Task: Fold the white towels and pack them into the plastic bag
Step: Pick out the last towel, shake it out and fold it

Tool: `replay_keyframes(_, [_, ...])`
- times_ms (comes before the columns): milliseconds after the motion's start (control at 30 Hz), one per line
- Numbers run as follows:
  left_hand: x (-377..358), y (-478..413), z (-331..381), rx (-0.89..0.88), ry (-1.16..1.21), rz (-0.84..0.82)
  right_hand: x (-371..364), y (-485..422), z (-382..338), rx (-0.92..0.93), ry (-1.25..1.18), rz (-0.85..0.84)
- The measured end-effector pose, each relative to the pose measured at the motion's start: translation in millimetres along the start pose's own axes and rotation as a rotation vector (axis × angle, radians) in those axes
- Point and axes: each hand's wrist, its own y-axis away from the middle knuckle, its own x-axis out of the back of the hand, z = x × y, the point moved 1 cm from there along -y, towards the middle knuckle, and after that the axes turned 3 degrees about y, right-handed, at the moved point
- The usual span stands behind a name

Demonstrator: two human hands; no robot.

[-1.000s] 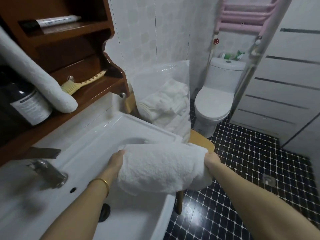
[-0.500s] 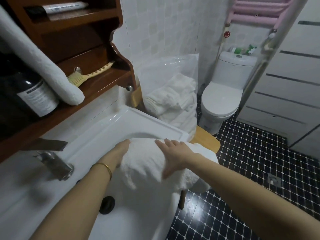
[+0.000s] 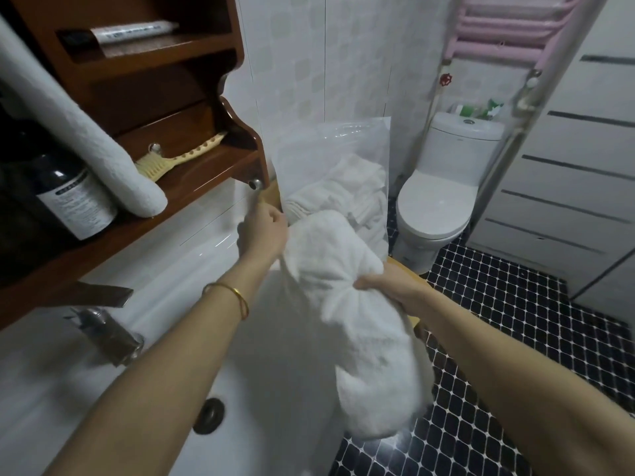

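— Right hand [image 3: 388, 286]: clamped round the bunched middle of a white towel [image 3: 364, 324]?
— Yes. Fingers wrapped over the top of the bunch. Upper end up at the plastic bag [image 3: 330, 146], inside it or only against it not to be told. Lower end hanging by the right edge of the sink [image 3: 165, 269].
— Room first, though.
— Bathroom. White basin at lower left, with a dark drain [image 3: 208, 415] and a metal faucet [image 3: 110, 334]. Wooden shelf unit [image 3: 154, 80] above it. White wall tiles behind, black mosaic floor [image 3: 515, 321] to the right, white toilet [image 3: 443, 190] in the far corner, pink towel rail [image 3: 508, 22] high above that.
— And the bag?
— Upright between sink and toilet, seemingly on a wooden stool [image 3: 410, 269], mostly hidden. Clear plastic, folded white towels [image 3: 343, 190] showing through; number not to be made out.
— Counts, then.
— One bag. One towel in hand. One rolled towel [image 3: 79, 132] leaning on the shelf. One dark bottle [image 3: 68, 197] beside it, one cream brush [image 3: 178, 159] lying flat, one tube [image 3: 134, 29] on the top shelf. One gold bangle [image 3: 233, 297], on the left wrist. Two bare forearms.
— Left hand [image 3: 263, 231]?
— Stretched forward over the sink, fingers curled at the bag's left edge, just beside the towel's upper end. Pinching the plastic or merely closed beside it: cannot tell.
— And the right, for pose?
— Reaching in from lower right, below the bag.
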Motion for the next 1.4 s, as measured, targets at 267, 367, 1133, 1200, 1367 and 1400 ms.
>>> replay_keyframes(267, [-73.6,76.7,15.5,-0.056,0.048,-0.540,14.6,8.3,1.6,-0.015,-0.190,0.367])
replay_keyframes(367, [-86.1,68.3,28.4,0.250,0.475,-0.628,13.9,22.4,-14.3,0.149,-0.017,0.438])
replay_keyframes(1133, [-166.8,-110.5,189.3,0.182,0.839,-0.290,189.8,-134.6,-99.5,0.037,-0.475,-0.261])
replay_keyframes(1200, [-171.1,-131.8,205.9,0.161,0.705,-0.257,201.9,-150.7,-116.3,0.096,-0.501,-0.308])
replay_keyframes(1367, [-155.6,-176.6,235.5,0.062,0.561,-0.284,216.1,-182.5,-160.4,0.264,-0.646,-0.399])
replay_keyframes(1400, [-148.9,-185.9,239.9,0.034,0.502,-0.264,218.7,-187.4,-171.3,0.271,-0.664,-0.382])
